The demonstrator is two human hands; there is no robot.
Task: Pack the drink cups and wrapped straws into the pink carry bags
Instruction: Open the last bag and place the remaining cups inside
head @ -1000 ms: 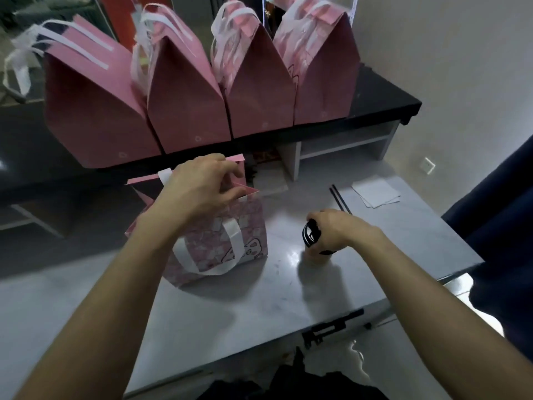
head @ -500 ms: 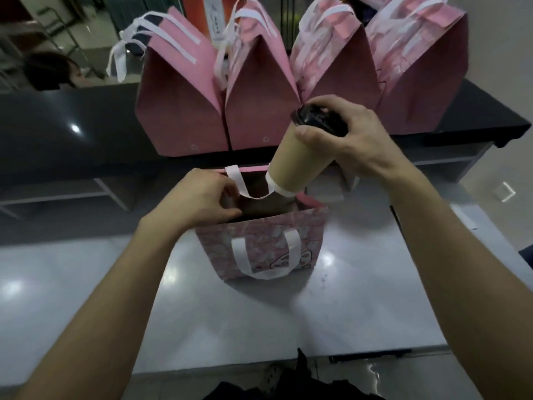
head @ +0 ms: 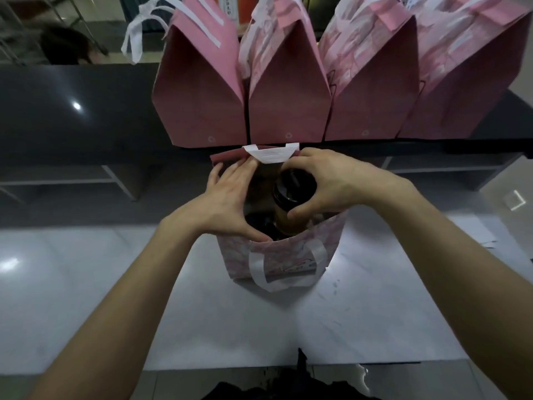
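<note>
right hand (head: 331, 183) curls round tan paper cup with black lid (head: 291, 197), lowering it upright | left hand (head: 227, 203), fingers spread, holds open pink patterned carry bag (head: 277, 255) mouth | cup half inside bag | bag on pale desk (head: 202, 313)

- We see an open carry bag (head: 278, 256) standing on the bench (head: 86, 298), near the middle, its mouth facing up.
- A drink cup (head: 291, 203) sits partly inside the bag's mouth, on the right side of the opening.
- Our right hand (head: 326, 183) wraps the cup's top from the right; our left hand (head: 227, 197) lies on the bag's left rim, fingers straight.
- Behind the bag runs a raised shelf (head: 72, 111), with a row of four closed bags (head: 288, 82) side by side on it.
- One handle (head: 284, 272) hangs on the bag's near face; the other handle (head: 271, 154) stands at its far rim.
</note>
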